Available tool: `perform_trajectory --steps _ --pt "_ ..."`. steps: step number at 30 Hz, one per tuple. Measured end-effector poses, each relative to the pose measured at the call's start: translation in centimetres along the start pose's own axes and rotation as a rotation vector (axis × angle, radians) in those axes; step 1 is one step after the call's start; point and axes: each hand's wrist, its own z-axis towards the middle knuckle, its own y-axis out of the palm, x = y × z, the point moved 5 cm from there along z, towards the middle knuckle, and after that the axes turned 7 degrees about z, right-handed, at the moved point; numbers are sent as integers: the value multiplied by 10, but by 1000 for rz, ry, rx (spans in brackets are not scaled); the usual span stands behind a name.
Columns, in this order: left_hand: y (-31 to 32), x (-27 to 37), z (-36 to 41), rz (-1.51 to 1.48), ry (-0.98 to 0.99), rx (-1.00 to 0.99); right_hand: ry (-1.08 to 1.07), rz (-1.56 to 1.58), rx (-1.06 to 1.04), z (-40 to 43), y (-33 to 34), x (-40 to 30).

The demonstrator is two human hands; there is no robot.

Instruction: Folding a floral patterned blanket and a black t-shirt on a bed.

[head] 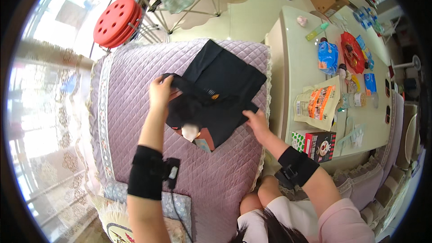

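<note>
A black garment (pixel 222 71) with a printed patch at its lower edge lies spread and partly folded on a mauve quilted cover (pixel 135 114). My left hand (pixel 161 91) grips a bunched edge of it at the left, fingers closed on the cloth. At the right, my right hand (pixel 255 121) pinches another edge or corner of the same garment between thumb and fingers. Dark folds run across the middle between both hands, so the garment's exact shape cannot be told. A small white patch (pixel 190 132) shows near its lower left edge.
Right of the cover stands a long table (pixel 280 74) with a food pouch (pixel 317 103), a blue packet (pixel 327 57), a red tray (pixel 352 52) and boxes (pixel 320 146). Stacked red stools (pixel 116 23) stand at the upper left. A pillow (pixel 175 204) lies near my left arm, with a cable beside it.
</note>
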Motion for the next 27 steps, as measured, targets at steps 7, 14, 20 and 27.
perform_trajectory --steps 7,14,20,27 --pt "93 -18 39 849 411 281 -19 294 191 75 -64 -12" --pt "120 -25 67 1161 716 236 -267 13 442 118 -94 18" --pt "140 -24 135 1093 577 199 -370 160 548 112 -71 21" --pt "148 -19 169 1242 496 211 -374 -65 682 111 -84 -2"
